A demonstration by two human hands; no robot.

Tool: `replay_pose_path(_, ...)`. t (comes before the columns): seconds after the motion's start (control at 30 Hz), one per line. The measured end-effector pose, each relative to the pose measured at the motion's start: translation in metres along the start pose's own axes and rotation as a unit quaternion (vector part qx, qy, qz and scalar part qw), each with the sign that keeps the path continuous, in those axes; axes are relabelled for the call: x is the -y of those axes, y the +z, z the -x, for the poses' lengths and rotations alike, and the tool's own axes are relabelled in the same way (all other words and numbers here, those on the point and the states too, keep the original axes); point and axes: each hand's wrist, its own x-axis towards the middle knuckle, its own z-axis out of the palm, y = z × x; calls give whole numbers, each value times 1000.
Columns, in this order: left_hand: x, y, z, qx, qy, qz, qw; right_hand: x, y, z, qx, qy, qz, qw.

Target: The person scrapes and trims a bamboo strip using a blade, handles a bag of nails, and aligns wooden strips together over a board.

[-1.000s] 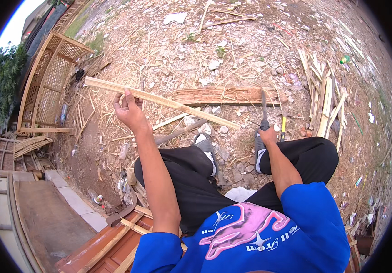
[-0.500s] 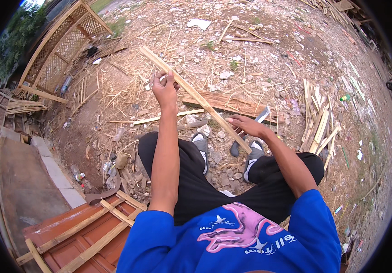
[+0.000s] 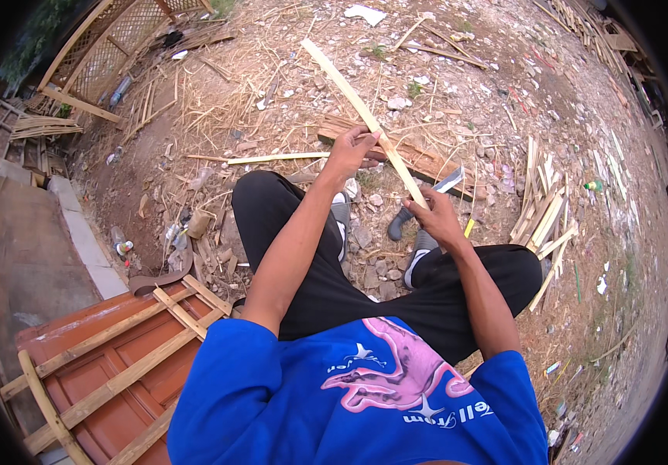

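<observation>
I sit on the ground with my legs in black trousers drawn up. A long pale bamboo strip [image 3: 349, 93] slants from the upper left down toward my lap. My left hand [image 3: 353, 151] grips it near the middle. My right hand [image 3: 436, 219] holds its lower end, just above my right knee. A knife [image 3: 434, 194] with a dark handle and grey blade lies on the ground between my shoes, right beside my right hand and apart from it.
A flat wooden board [image 3: 427, 161] lies on the rubble beyond my feet. Cut bamboo slats [image 3: 543, 213] are piled at the right. A lattice frame [image 3: 117, 46] leans at upper left. A red-brown panel with a bamboo frame [image 3: 117, 364] lies at lower left.
My right hand has let go of the knife, which now lies on the ground, and has taken the strip's near end. The strip swung from crosswise to pointing away from me.
</observation>
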Motion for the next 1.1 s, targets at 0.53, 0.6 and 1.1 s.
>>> replay_pose_path(0.53, 32, 1, -26, -108, -16, 71, 991, -6, 1, -2, -5, -14, 257, 966)
replay_pose_path(0.6, 35, 3, -30, -114, -28, 63, 991, -11, 1, -4, -17, -28, 261, 965)
replay_pose_path(1.1, 41, 17, -37, -24, -10, 35, 999, -13, 3, -12, -49, -51, 298, 952)
